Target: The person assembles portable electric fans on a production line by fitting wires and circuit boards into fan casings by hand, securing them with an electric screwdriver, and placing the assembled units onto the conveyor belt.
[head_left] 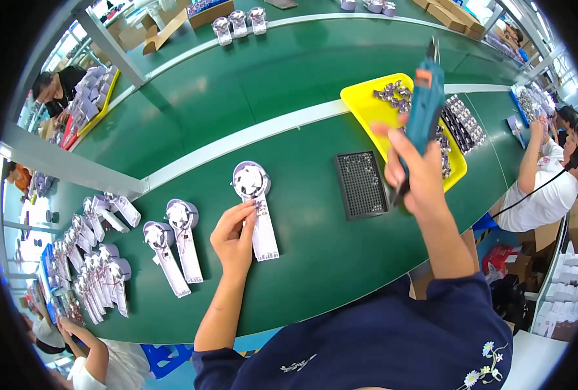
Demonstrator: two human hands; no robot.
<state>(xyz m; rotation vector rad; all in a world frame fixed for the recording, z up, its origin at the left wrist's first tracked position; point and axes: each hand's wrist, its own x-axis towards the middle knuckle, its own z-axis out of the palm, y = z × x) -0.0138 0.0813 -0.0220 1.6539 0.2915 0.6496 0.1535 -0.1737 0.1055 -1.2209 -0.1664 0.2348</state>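
A white handheld-fan housing (265, 227) with a round motor head lies on the green bench in front of me. At its neck, my left hand (233, 237) has its fingertips pinched together; what is between them is too small to make out. My right hand (419, 172), slightly blurred, is wrapped round a teal electric screwdriver (426, 101). The screwdriver's dark lower end is beside a black tray of small screws (361, 184). Just beyond that hand, a yellow tray (359, 97) contains several small metal parts.
Two similar housings (183, 239) lie left of my left hand, with several more (100, 283) stacked farther left. Rows of small parts (463, 123) stand right of the yellow tray. A white rail (250, 136) crosses the bench. Other people (539, 175) sit at both sides.
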